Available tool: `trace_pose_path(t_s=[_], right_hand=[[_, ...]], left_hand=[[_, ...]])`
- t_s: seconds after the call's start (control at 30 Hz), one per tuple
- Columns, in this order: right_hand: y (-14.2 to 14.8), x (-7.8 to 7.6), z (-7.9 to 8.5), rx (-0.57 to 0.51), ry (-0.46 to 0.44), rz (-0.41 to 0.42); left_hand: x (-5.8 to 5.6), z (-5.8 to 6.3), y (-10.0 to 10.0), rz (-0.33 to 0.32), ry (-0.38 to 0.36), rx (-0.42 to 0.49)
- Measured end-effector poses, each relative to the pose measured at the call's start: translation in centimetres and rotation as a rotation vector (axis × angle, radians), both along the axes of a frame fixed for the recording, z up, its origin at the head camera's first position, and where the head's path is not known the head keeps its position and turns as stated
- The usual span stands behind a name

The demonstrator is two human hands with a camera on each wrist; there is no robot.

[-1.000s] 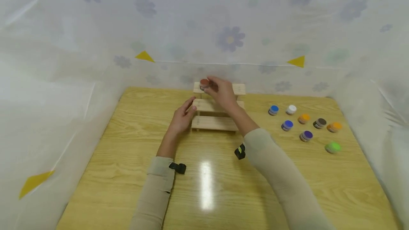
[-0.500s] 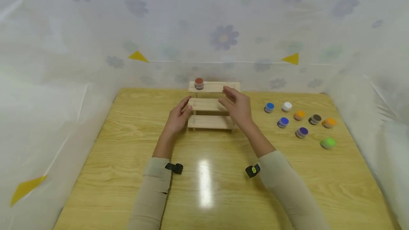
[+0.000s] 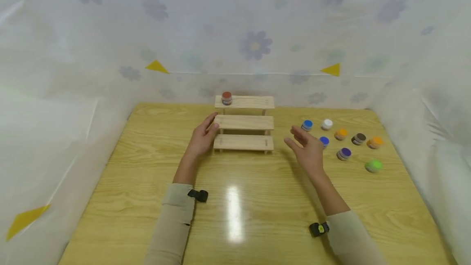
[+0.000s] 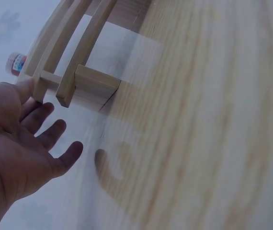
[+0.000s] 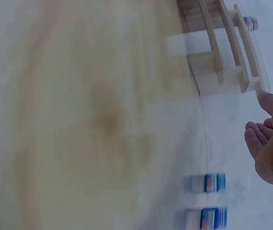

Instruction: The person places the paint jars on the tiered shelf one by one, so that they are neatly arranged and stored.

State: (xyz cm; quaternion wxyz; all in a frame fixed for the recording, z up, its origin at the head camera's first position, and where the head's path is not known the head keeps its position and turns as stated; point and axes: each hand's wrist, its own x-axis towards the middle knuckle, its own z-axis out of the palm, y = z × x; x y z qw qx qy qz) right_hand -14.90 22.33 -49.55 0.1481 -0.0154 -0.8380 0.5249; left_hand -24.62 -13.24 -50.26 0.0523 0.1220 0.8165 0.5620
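A pale wooden three-tier stand [image 3: 244,122] sits at the back middle of the table. On the left end of its top shelf stands a small paint jar [image 3: 226,98] with a red-brown lid. My left hand [image 3: 200,139] rests at the left end of the middle shelf, thumb and forefinger touching it; in the left wrist view its other fingers [image 4: 69,155] spread loosely. Between the stand and several jars, my right hand [image 3: 308,153] hovers over the table with nothing in it, thumb and fingers apart. It partly covers a blue-lidded jar [image 3: 324,141].
Several paint jars stand at the right: another blue one [image 3: 307,125], white [image 3: 327,124], orange [image 3: 341,134], black [image 3: 358,138], purple [image 3: 344,153] and green [image 3: 374,166] among them. Flowered sheeting [image 3: 206,32] rises behind the table [image 3: 147,162].
My right hand let go of the red-brown-lidded jar on the top shelf, then drew back to the right toward the other jars. My left hand stays at the stand's left side.
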Motion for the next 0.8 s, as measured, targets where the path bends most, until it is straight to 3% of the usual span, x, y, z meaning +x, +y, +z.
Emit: trace_pose_path(t_s=[0.37, 0.57, 0.8], right_hand=[[3.8, 2.0, -1.4, 0.053, -0.028, -0.160], [5.2, 1.7, -1.7, 0.115, -0.052, -0.285], [6.4, 0.9, -2.1, 0.168, -0.055, -0.326]], left_hand=[[0.0, -0.3, -0.8, -0.004, 0.033, -0.018], [-0.3, -0.2, -0.9, 0.001, 0.031, 0.001], [-0.3, -0.1, -0.6, -0.003, 0.027, 0.017]])
